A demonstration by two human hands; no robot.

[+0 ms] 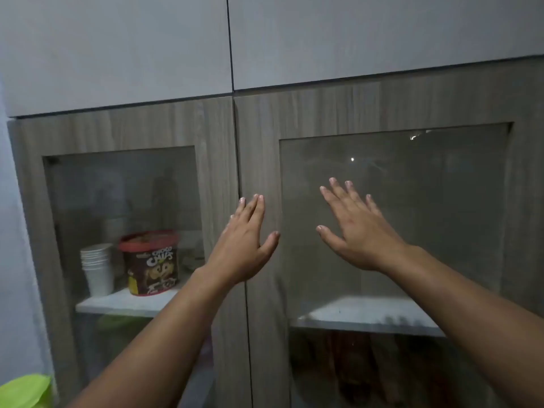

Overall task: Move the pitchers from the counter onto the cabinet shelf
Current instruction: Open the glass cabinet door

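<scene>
- Pitchers do not show anywhere in this view; both wood-framed glass cabinet doors are closed.
- Left hand, fingers straight and together, holds nothing, raised before the door seam.
- Right hand, fingers spread, empty, is before the right glass pane.
- Left of the left hand, behind glass: stacked white cups and a Choco Chips tub on a shelf.
</scene>
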